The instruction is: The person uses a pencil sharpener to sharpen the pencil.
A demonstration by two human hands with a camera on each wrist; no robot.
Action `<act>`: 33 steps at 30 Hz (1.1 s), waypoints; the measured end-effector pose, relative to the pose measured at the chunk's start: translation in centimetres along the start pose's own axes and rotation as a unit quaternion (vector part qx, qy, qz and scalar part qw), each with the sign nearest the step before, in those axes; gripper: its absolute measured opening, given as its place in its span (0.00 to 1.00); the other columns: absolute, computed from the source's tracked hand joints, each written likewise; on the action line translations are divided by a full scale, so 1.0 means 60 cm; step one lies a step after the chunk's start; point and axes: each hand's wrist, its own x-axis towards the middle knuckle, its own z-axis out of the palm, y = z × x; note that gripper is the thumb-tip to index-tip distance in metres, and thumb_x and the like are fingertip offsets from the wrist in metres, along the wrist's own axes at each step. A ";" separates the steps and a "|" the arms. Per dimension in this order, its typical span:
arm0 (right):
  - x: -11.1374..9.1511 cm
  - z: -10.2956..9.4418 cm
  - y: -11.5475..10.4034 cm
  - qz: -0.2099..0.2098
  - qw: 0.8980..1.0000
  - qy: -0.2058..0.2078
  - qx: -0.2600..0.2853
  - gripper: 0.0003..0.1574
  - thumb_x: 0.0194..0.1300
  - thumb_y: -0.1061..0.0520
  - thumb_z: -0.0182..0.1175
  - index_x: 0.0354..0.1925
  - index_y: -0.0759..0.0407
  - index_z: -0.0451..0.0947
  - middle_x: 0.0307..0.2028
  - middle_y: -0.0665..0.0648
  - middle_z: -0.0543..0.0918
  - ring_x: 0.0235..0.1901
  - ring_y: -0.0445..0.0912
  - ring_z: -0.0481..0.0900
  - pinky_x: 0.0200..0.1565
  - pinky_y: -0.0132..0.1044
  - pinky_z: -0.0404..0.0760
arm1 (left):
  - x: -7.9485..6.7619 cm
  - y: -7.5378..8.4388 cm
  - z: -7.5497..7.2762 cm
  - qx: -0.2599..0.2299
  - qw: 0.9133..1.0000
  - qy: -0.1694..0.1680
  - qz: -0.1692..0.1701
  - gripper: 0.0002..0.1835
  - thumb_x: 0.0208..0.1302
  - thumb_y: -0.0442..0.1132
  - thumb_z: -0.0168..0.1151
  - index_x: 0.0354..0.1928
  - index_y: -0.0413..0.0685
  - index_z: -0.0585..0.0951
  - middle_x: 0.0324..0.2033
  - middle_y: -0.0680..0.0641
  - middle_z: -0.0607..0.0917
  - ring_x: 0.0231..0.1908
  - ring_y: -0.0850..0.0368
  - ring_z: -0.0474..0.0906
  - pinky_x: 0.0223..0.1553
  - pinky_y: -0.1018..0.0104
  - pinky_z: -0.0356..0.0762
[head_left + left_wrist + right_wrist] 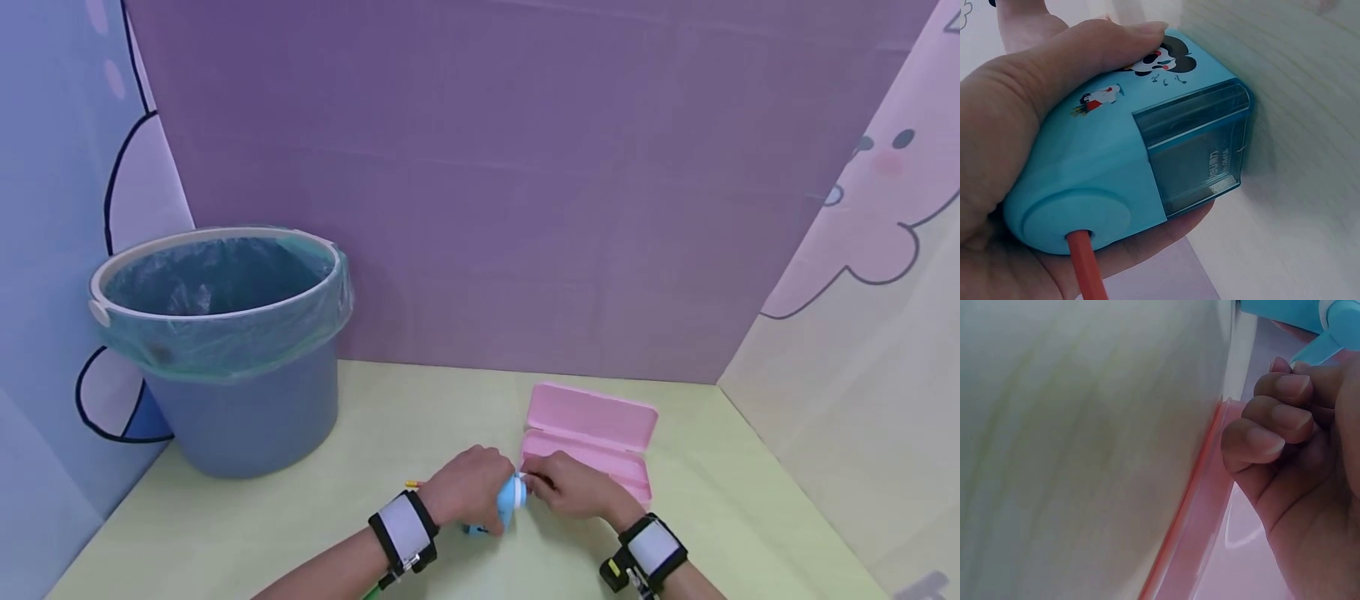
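Note:
My left hand (467,487) grips a light blue crank pencil sharpener (1100,147), fingers and thumb wrapped round its body. Cartoon figures decorate its side, and a clear dark-teal shavings drawer (1197,153) shows in the left wrist view. A red pencil (1088,269) sticks out of the hole in its round end; the tip inside is hidden. On the sharpener's other end, my right hand (573,486) pinches the blue crank (1319,349) by its outer end, which the fingertips hide. The remaining right fingers are curled in the right wrist view.
Just behind the right hand lies an open pink pencil case (592,414), its lid laid back. At the left stands a blue-grey bin (255,425) with a teal plastic liner. A purple wall (487,208) closes off the back of the pale table (405,408).

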 end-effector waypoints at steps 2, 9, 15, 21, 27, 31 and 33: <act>0.001 0.001 0.000 0.000 1.000 -0.004 -0.009 0.10 0.72 0.61 0.52 0.31 0.53 0.73 0.22 0.39 0.66 0.22 0.30 0.63 0.26 0.24 0.67 | 0.000 -0.001 -0.002 0.000 1.000 -0.001 -0.002 0.20 0.36 0.47 0.82 0.29 0.54 0.78 0.22 0.59 0.74 0.24 0.64 0.70 0.26 0.71 0.70; 0.000 0.010 -0.006 -0.002 0.999 -0.033 -0.022 0.10 0.73 0.58 0.52 0.31 0.53 0.75 0.22 0.39 0.66 0.22 0.29 0.63 0.27 0.22 0.67 | -0.004 -0.002 0.001 0.005 1.000 0.001 -0.002 0.21 0.36 0.48 0.82 0.30 0.56 0.79 0.22 0.60 0.74 0.25 0.65 0.70 0.27 0.72 0.70; -0.002 0.015 -0.018 -0.010 0.998 -0.058 0.005 0.11 0.72 0.60 0.52 0.30 0.55 0.75 0.22 0.39 0.68 0.20 0.28 0.62 0.23 0.20 0.64 | -0.007 -0.003 -0.003 0.004 1.000 0.000 -0.005 0.20 0.36 0.48 0.82 0.29 0.56 0.79 0.22 0.60 0.74 0.24 0.64 0.70 0.27 0.71 0.70; -0.009 0.018 -0.028 -0.013 0.998 -0.064 -0.002 0.12 0.71 0.60 0.54 0.28 0.54 0.75 0.21 0.38 0.66 0.21 0.27 0.61 0.25 0.20 0.63 | -0.006 0.000 -0.007 0.002 1.000 -0.001 -0.005 0.20 0.36 0.48 0.82 0.28 0.54 0.79 0.20 0.60 0.74 0.23 0.65 0.70 0.25 0.72 0.70; -0.027 0.019 -0.040 -0.016 0.998 -0.063 -0.005 0.16 0.72 0.59 0.53 0.25 0.53 0.73 0.20 0.37 0.64 0.20 0.27 0.61 0.24 0.19 0.63 | 0.003 0.005 -0.002 0.018 1.000 -0.005 -0.006 0.19 0.36 0.49 0.82 0.27 0.55 0.79 0.21 0.60 0.74 0.23 0.64 0.70 0.26 0.72 0.70; -0.035 0.022 -0.048 -0.018 0.998 -0.063 0.008 0.17 0.73 0.57 0.52 0.24 0.51 0.72 0.20 0.37 0.64 0.19 0.26 0.60 0.23 0.19 0.60 | 0.001 0.009 -0.003 0.024 1.000 -0.006 -0.016 0.20 0.35 0.49 0.82 0.25 0.54 0.78 0.19 0.59 0.75 0.22 0.64 0.70 0.25 0.71 0.69; -0.037 0.025 -0.051 -0.023 0.998 -0.061 0.008 0.16 0.73 0.57 0.52 0.25 0.51 0.73 0.20 0.36 0.64 0.19 0.26 0.60 0.22 0.19 0.60 | -0.001 0.009 -0.004 0.020 0.999 -0.010 -0.024 0.20 0.35 0.49 0.82 0.25 0.54 0.78 0.19 0.59 0.75 0.22 0.63 0.70 0.25 0.71 0.69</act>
